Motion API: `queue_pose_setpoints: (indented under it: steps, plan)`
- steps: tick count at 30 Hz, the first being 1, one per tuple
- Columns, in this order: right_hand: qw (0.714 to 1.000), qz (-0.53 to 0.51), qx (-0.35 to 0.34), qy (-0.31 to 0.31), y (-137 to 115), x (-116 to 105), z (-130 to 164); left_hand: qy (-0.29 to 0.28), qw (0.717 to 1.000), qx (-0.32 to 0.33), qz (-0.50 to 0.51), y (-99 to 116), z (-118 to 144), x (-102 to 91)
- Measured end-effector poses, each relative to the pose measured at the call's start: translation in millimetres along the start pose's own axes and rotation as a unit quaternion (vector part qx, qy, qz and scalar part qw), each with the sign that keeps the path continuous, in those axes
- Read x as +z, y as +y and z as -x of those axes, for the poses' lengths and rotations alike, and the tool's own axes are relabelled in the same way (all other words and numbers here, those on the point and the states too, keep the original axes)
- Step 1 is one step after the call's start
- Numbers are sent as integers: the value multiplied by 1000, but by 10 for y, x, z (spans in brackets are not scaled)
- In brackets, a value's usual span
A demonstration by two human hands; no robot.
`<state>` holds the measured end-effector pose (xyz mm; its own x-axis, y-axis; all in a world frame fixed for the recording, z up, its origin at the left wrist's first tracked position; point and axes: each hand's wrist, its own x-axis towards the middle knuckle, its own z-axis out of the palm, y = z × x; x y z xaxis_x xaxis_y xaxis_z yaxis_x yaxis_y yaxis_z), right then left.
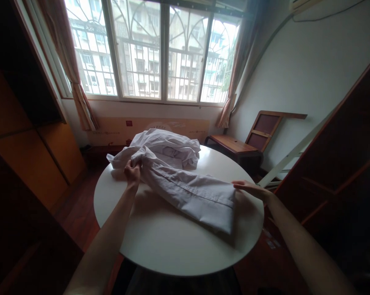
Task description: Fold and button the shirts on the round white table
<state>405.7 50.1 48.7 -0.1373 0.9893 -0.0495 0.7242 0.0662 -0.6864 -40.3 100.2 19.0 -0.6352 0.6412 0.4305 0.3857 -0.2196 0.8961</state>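
A white shirt (191, 190), folded into a long strip, stretches across the round white table (172, 254). My left hand (132, 171) is closed on its bunched, collar-like end, at the left. At the other end, my right hand (248, 186) pinches the upper right corner of the cloth, with the fingertips partly hidden by it. The strip slopes down to the right between my hands, and its lower right corner hangs close over the tabletop. Just behind it lies a crumpled heap of white cloth (168, 141), which touches or overlaps the shirt's left end.
Beyond the table stand a low wooden bench (234, 144) and a tilted wooden frame (263, 129). A long flat cardboard box (111, 132) leans below the barred window (138, 61). Wooden cabinets (46, 164) are at the left, and a large dark wooden panel (335, 164) slants at the right.
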Motion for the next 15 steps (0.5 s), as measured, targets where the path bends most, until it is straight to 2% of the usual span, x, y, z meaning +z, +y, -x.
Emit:
queue_pose_setpoints:
  steps: [2,3,4,8,12,15]
  plan:
    - [991,-38,-58,-116,108,-40,70,10,1000,-7,15,-20,-6,13]
    - [983,-42,-85,-155,133,-61,95,16,1000,-6,23,-13,-3,15]
    - [981,-34,-104,-162,143,-86,114,22,999,-1,31,4,1,13]
    - [989,-8,-132,-73,82,-287,171,70,995,13,74,144,19,-44]
    - [992,-34,-114,45,-105,-659,256,180,976,18,117,286,11,-132]
    - [981,-10,-117,154,-350,-966,328,230,965,39,122,330,-12,-183]
